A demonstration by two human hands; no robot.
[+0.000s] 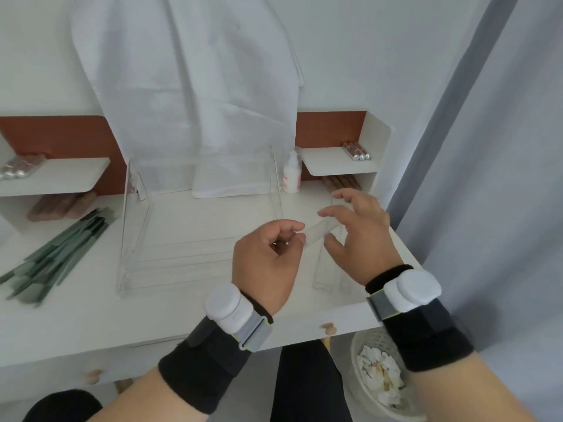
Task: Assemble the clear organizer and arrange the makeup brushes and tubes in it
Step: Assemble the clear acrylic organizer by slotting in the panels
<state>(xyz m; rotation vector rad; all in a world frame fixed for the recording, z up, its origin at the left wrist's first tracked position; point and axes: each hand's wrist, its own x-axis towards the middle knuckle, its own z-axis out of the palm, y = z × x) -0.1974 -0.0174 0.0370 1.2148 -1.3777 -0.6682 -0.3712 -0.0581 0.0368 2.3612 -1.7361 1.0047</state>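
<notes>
A white desk (91, 315) stood against a pale wall, with a white cloth (195, 95) draped down over its back and a grey curtain (487, 178) hanging at the right. Above the desk's right part, the left hand (265, 263) pinched one end of a small clear plastic panel (320, 231) between thumb and curled forefinger, that grip pressed together on the strip. The right hand (362, 239) hovered at the panel's other end with its fingers spread and lightly bent; whether they touched the panel could not be told. Both wrists carried black bands with white round sensors (225, 303). Just below the hands another clear plastic piece (327, 269) lay on the desk, its outline faint. To the left stood the large clear organizer frame (137, 233), open, with an upright side wall and ridged base, resting on the desk in front of the cloth. Farther left a heap of green-handled makeup brushes (58, 254) lay fanned on the desk. A white bottle with pink print (292, 175) stood behind the hands, near the back. Silver tubes (356, 152) lay on the small white shelf at the right, and more silvery tubes (21, 167) on the left shelf. A woven basket holding crumpled white paper (380, 373) sat on the floor below the desk's right edge.
</notes>
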